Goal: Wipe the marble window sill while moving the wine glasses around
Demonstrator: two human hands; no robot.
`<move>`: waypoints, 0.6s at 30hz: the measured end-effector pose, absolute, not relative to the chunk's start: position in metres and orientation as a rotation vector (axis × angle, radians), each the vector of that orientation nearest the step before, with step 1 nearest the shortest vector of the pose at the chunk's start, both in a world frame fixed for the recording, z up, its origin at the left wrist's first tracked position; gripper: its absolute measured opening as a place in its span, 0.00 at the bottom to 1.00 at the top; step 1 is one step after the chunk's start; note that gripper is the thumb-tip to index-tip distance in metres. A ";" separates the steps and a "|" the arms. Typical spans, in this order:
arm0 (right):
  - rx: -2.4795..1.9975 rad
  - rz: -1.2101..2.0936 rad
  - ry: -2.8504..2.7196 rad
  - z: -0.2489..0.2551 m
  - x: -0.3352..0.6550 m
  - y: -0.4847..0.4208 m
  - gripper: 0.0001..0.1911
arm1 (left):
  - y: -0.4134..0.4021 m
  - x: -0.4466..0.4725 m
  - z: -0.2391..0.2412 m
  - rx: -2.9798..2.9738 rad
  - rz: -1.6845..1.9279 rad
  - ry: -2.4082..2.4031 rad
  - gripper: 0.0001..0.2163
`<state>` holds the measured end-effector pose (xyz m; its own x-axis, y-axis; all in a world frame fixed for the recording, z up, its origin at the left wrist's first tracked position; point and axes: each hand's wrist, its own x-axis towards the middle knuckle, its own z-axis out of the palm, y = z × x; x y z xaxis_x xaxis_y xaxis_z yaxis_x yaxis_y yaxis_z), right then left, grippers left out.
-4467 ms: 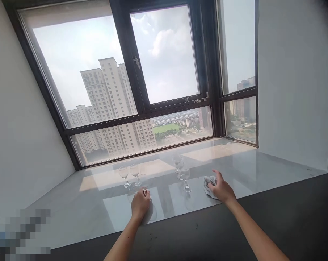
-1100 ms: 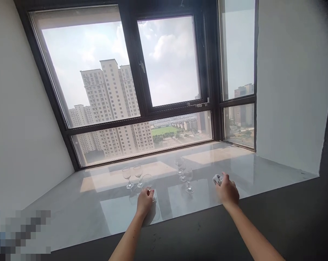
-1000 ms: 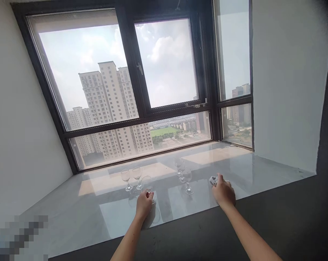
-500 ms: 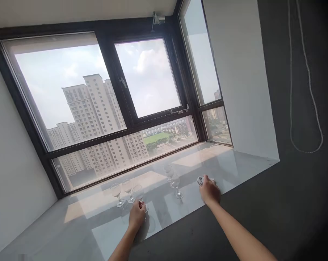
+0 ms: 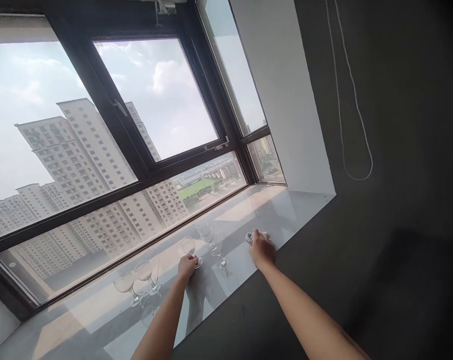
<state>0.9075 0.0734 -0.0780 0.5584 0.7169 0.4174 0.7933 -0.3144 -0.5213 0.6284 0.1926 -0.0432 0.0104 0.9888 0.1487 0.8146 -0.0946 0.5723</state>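
Note:
My left hand [image 5: 188,266] is closed on the stem of a clear wine glass [image 5: 188,245], which stands upright on or just above the pale windowsill. Just right of it are further wine glasses, one in front [image 5: 222,258] and others behind [image 5: 206,234] that partly overlap. Two more wine glasses stand to the left, one nearer [image 5: 125,284] and one beside it [image 5: 145,272]. Over on the right, my right hand [image 5: 262,248] is closed around a crumpled light cloth [image 5: 250,238] and rests on the sill near its front edge. Much of the cloth is hidden under the fingers.
The glossy windowsill [image 5: 99,327] ends at a front edge above a dark wall. Behind it rise dark-framed windows [image 5: 110,185] with a handle [image 5: 120,107]. A looped bead cord [image 5: 369,150] hangs at the right.
My left hand has carried its wine glass rightward, from beside the left pair to the right-hand group. The view has swung right. My right hand stays on the cloth at about the same spot.

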 end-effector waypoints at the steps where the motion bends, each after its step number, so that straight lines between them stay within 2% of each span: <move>1: -2.094 -0.141 -1.208 -0.079 0.908 0.074 0.14 | 0.197 0.635 -0.043 1.967 0.749 1.853 0.07; 3: -2.097 -0.141 -1.216 -0.079 0.909 0.074 0.14 | 0.201 0.645 -0.043 1.955 0.753 1.848 0.06; 6: -2.098 -0.129 -1.248 -0.079 0.910 0.071 0.15 | 0.192 0.650 -0.039 1.946 0.776 1.886 0.19; 8: -2.099 -0.115 -1.262 -0.077 0.911 0.068 0.16 | 0.177 0.643 -0.036 1.953 0.767 1.969 0.22; 14: -2.092 -0.080 -1.277 -0.075 0.911 0.064 0.17 | 0.125 0.563 -0.033 1.853 0.688 2.298 0.07; 18: -2.100 -0.075 -1.271 -0.079 0.911 0.067 0.18 | 0.119 0.489 -0.037 1.508 0.826 2.498 0.14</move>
<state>0.9109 0.0667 -0.0789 0.5229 0.7661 0.3737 0.8045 -0.2987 -0.5134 0.4888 0.1193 -0.0371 -0.5011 0.8464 0.1804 0.7869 0.3589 0.5019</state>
